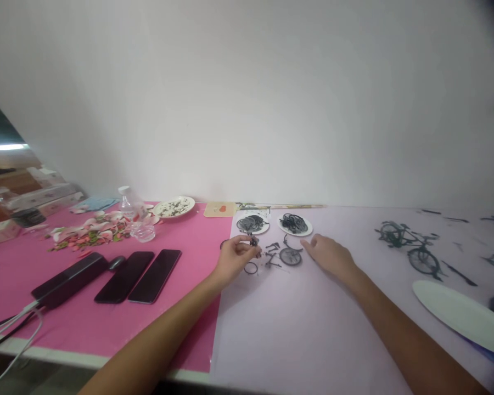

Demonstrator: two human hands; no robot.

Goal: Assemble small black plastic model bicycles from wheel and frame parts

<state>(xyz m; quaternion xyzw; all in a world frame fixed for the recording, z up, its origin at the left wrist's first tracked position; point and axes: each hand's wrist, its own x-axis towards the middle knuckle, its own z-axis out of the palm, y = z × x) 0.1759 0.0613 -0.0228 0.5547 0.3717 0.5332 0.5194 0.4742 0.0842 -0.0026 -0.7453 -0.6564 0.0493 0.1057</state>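
My left hand [235, 257] pinches a small dark part [253, 241] between thumb and fingertips, above the white sheet. My right hand [327, 253] rests near the sheet with its fingers bent; what they hold, if anything, is hidden. Between the hands lie a black toy wheel with a curved piece [291, 256], a thin black frame piece [273, 260] and a black ring [251, 267]. Behind them, one white plate [267, 227] holds black wheels, and another white plate [308, 226] holds more black parts. A black model bicycle [411, 247] stands to the right.
Two dark phones [155, 276] and a black power strip [69, 280] lie on the pink cover [189, 318]. Farther back are a plastic bottle [135, 214], pink and green pieces [93, 231] and a plate of small pieces [189, 207]. A pale oval plate [461, 312] lies right.
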